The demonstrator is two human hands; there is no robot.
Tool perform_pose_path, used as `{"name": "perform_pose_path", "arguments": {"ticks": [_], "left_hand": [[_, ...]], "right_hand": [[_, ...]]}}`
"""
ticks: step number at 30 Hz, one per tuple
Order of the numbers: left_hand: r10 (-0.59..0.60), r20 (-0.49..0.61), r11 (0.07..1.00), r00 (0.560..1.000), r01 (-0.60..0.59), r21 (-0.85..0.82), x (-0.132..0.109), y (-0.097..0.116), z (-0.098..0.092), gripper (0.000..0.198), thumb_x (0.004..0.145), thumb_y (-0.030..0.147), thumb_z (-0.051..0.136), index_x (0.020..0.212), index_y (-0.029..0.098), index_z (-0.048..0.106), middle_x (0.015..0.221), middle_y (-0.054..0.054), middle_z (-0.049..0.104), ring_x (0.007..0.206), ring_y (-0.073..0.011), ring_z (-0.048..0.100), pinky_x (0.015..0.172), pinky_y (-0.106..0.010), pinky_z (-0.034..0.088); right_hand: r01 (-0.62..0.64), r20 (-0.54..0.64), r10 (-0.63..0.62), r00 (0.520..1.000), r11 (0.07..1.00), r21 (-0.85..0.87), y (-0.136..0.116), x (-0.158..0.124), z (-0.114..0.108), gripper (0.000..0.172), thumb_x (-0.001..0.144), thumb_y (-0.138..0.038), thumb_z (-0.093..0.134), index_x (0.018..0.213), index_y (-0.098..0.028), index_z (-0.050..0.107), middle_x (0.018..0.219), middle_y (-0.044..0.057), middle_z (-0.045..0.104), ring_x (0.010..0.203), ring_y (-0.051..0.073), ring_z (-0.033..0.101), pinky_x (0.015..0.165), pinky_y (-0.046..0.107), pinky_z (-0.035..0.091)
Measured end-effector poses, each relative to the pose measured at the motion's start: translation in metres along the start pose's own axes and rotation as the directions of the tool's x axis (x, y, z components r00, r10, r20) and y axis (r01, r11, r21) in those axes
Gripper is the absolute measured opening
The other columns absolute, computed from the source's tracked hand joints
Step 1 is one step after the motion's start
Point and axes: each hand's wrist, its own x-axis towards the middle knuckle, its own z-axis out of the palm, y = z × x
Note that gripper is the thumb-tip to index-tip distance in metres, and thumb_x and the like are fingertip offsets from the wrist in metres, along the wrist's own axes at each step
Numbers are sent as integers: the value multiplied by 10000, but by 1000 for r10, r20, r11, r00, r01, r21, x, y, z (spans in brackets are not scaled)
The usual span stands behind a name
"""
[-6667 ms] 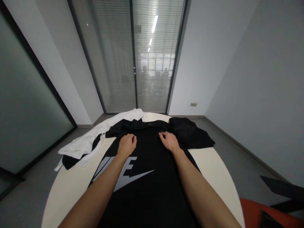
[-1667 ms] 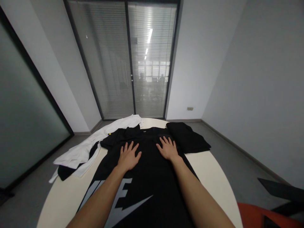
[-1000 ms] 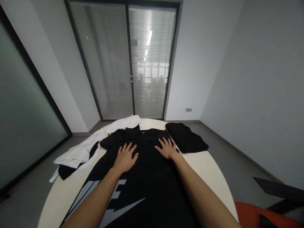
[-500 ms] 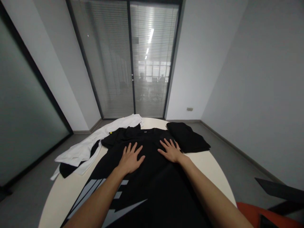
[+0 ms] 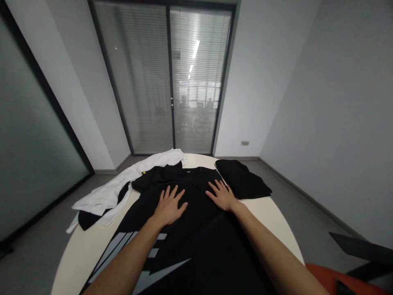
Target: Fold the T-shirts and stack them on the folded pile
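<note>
A black T-shirt [image 5: 196, 229] with a large grey logo lies spread flat on a round cream table [image 5: 270, 223], its collar pointing away from me. My left hand [image 5: 169, 207] rests palm down on the shirt's upper chest, fingers spread. My right hand [image 5: 223, 196] lies flat on the shirt's right shoulder area, fingers also spread. Neither hand holds anything.
A folded black garment [image 5: 242, 183] sits on the table's far right. A white garment [image 5: 123, 186] over another dark one hangs off the far left edge. An orange chair [image 5: 340, 280] stands at the lower right. Glass doors with blinds are ahead.
Both hands went from curled on the shirt near the collar to flat with spread fingers. Over the last second they have slid slightly along the chest, and the view shifted a little.
</note>
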Motion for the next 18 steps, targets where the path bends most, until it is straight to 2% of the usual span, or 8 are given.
{"name": "perform_pose_path", "arguments": {"ticks": [3,6,8,11,14,18], "left_hand": [[-5,3,1000,1000,5,-3,-1,2,-3,647,961,624,375,1541,337,372,1650,-53,253,1514,-391,171,1207,-558,162],[5,13,1000,1000,-5,-6,-2,2,-4,677,950,651,382,1546,332,362,1651,-64,248,1512,-401,166,1203,-573,159],[18,25,1000,1000,-18,-12,-1,0,-4,708,937,687,380,1550,335,351,1654,-73,234,1513,-410,153,1199,-588,153],[33,45,999,998,-32,-32,0,-4,-4,745,919,735,364,1553,344,340,1660,-77,209,1515,-414,134,1196,-599,146],[46,55,998,997,-43,-53,2,-8,-5,773,906,761,358,1557,345,330,1663,-76,198,1516,-417,121,1194,-603,143],[59,59,996,997,-55,-72,2,-9,-6,802,883,789,369,1555,352,331,1663,-85,193,1515,-429,105,1189,-615,137]], "right_hand": [[-6,-50,6,999,1000,4,0,-1,-3,652,998,-643,252,1550,-314,358,1663,46,214,1535,296,135,1215,509,147],[-58,-185,55,981,998,-13,-2,-2,-11,525,1020,-451,363,1470,-212,489,1613,120,316,1440,329,358,1141,450,329],[-117,-232,106,967,993,-31,-4,-2,-17,474,987,-333,453,1429,-178,520,1561,167,373,1321,338,502,1055,426,423],[-220,-207,215,954,975,-2,-4,-2,-26,495,941,-282,528,1426,-186,501,1444,212,475,1195,358,605,935,439,495],[-279,-135,285,949,958,66,1,2,-34,546,906,-297,593,1424,-159,490,1310,243,577,1136,372,642,899,457,504],[-157,-76,168,983,979,126,16,6,-40,474,845,-176,643,1316,-197,589,1188,135,688,1097,276,670,905,341,502]]}}
